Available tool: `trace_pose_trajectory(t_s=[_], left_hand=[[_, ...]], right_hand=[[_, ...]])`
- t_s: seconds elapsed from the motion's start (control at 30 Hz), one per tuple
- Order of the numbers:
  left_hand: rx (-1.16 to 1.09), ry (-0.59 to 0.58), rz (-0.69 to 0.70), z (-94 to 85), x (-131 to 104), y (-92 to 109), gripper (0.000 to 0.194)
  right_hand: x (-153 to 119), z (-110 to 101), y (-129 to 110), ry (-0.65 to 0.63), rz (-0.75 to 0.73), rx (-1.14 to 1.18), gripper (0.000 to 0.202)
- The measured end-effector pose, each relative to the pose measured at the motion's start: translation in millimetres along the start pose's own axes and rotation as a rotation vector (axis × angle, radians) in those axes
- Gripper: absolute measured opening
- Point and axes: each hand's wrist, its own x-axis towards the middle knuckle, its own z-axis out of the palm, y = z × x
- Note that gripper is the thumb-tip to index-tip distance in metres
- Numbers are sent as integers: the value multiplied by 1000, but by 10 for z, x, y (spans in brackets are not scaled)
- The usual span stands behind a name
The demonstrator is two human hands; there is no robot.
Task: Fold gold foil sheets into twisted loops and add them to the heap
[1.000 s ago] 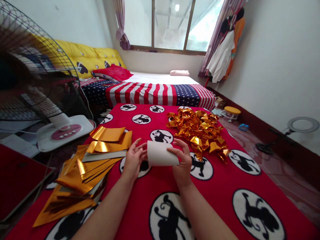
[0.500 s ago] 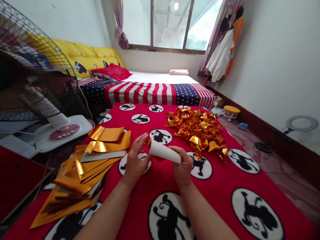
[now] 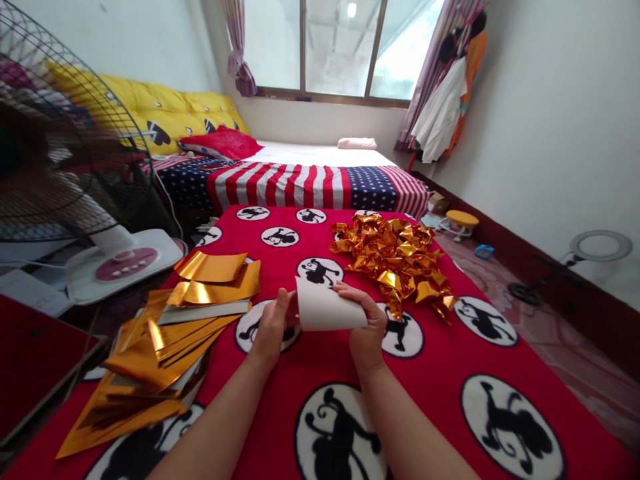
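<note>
A curved sheet of paper [image 3: 327, 310], its white side showing, is held up between my hands over the red cloth [image 3: 320, 373] with black monkey figures. My right hand [image 3: 367, 323] grips the sheet's right end, fingers over the top edge. At the sheet's left edge is my left hand [image 3: 275, 327], thumb up, its other fingers partly hidden behind the paper. Gold sheets [image 3: 215, 267] with white backs lie in a loose, fanned stack on the left. Folded gold foil pieces [image 3: 395, 253] are heaped at the back right.
An electric fan [image 3: 125, 260] stands at the left, beside the cloth-covered surface. Behind is a bed [image 3: 300, 183] with a striped and starred cover. A yellow stool [image 3: 461, 219] and a ring light [image 3: 600, 245] stand on the floor at the right.
The sheet has opened from a narrow roll into a wider curve, with more of its white side showing. My left hand has turned and its fingers have gone behind the sheet's left edge.
</note>
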Motion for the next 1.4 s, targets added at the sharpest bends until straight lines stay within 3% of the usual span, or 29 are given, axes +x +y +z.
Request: trace_pose_trajectory(t_s=[0.07,0.17,0.27,0.33,0.53,0.73,0.87,0.97,1.07,1.2,1.27,1.4], left_hand=[[-146,-33,-91,-12,20,23,79],[-144,37,-164,-77,62,51,79],[-47,79,-131,-157,105,20,91],[-6,90,-82,-188,121,-11,86],[144,133,-137,-188,112,23,57],[54,163,-160,-204,104,80,58],[-27,155,-167,-186,107,70,54],[1,121,-135,-173,107,44,49],[52,36,-115,-166,98,28,48],[100,-12,-121,-158,81,29,47],[117,1,-114,-160,83,16,47],[153,102,-83,-168,106,-37,48]], right_hand=[[-3,2,-30,-117,-15,-30,21],[12,-9,-59,-297,-39,-129,15],[24,-13,-77,-470,-70,-191,14],[22,-7,-89,-553,-65,-204,17],[1,-2,-93,-617,-62,-211,27],[2,29,-101,-619,-281,-384,41],[-12,70,-98,-693,-316,-365,29],[-42,105,-87,-604,-153,-319,14],[-58,142,-85,-368,22,-272,9],[-46,160,-45,-93,100,-310,10],[-41,156,-12,-84,171,-224,11],[-52,158,8,-219,285,-39,15]])
